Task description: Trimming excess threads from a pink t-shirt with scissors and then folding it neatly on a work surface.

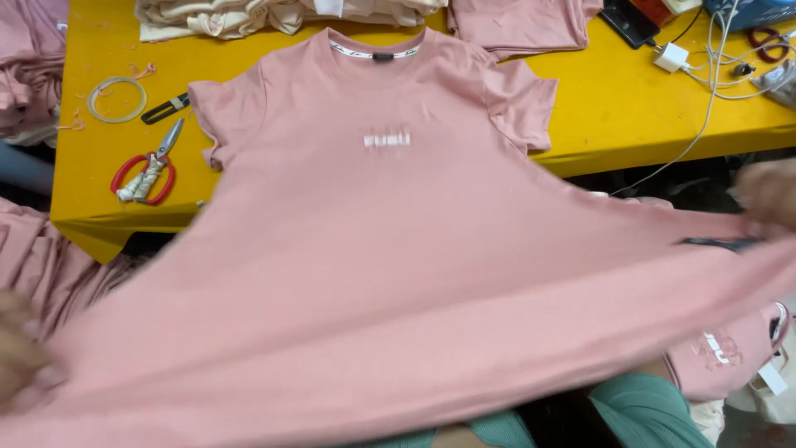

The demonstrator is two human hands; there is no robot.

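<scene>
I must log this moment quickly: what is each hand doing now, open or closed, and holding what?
Left hand: closed on the hem of the pink T-shirt, at its left corner.
Right hand: closed on the hem's right corner; blurred.

Between my fingers [767, 195] I count one pink T-shirt [390, 249]. Beyond them: one pair of red-handled scissors [148, 172], one tape ring [117, 99], one white charger [670, 57], one phone [628, 21].
</scene>
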